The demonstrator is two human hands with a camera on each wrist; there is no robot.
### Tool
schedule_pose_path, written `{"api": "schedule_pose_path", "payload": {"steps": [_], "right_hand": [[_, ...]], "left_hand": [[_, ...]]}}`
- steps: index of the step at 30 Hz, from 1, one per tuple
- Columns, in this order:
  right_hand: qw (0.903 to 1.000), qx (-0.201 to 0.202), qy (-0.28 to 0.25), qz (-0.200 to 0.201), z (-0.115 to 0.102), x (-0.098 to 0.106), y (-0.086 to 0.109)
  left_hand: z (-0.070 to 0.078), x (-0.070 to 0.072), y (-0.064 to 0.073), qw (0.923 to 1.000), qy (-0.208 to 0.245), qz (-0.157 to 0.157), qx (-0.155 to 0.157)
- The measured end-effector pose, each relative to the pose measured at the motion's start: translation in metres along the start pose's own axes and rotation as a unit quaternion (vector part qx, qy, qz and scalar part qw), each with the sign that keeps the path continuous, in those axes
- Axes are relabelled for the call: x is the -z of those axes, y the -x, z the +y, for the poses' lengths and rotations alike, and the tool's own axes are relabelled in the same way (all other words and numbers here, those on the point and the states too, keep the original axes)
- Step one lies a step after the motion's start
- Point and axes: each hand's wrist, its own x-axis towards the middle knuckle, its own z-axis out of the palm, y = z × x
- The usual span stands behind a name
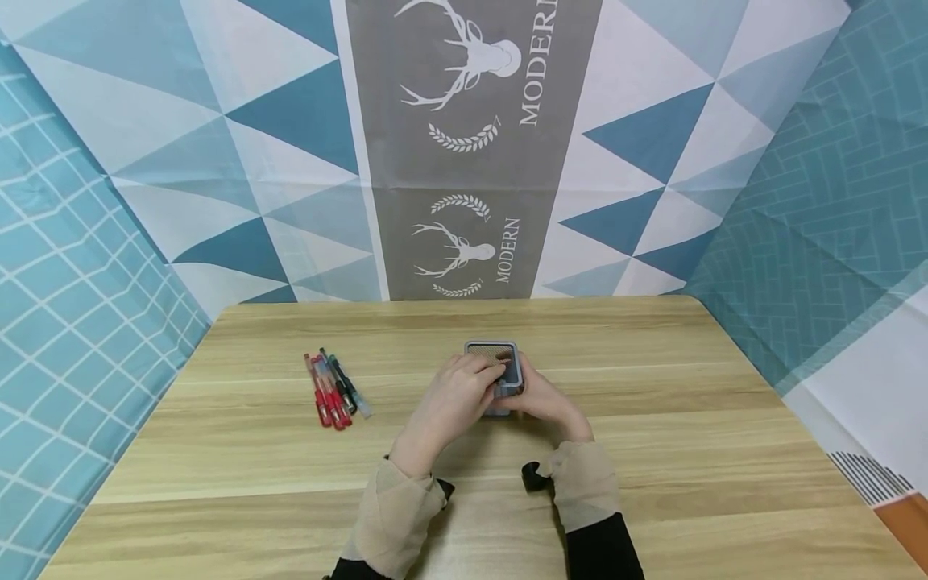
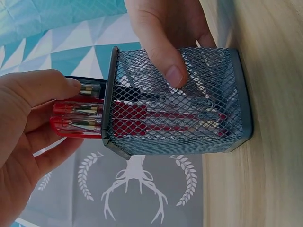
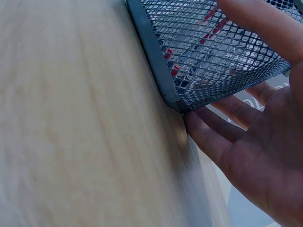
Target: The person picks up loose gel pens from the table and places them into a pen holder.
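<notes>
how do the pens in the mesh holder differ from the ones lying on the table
The boxed pens stand on end, poking out above the rim of the mesh holder; the loose pens lie flat on the table.
The left hand grips the boxed pens' top ends; no hand touches the loose pens.
Shared: both groups include red and black pens.

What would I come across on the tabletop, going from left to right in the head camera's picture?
A bundle of loose pens, the person's left hand, the mesh holder, then the right hand.
</notes>
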Motion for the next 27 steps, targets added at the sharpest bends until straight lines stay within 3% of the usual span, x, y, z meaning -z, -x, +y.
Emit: {"api": "schedule_pose_path", "payload": {"steps": [9, 20, 27], "right_hand": [[1.0000, -0.004, -0.003, 0.008, -0.0006, -0.0015, -0.0009], [0.9999, -0.015, -0.003, 0.008, -0.0013, -0.0011, -0.0003], [1.0000, -0.005, -0.006, 0.002, 0.0022, -0.0011, -0.0012]], "left_hand": [[-0.0021, -0.0052, -0.0006, 0.9999, 0.013, 0.003, 0.006], [-0.0037, -0.0058, 0.0000, 0.9984, 0.040, -0.026, 0.030], [-0.0052, -0.0031, 0.0004, 0.9977, 0.059, -0.013, 0.029]]}}
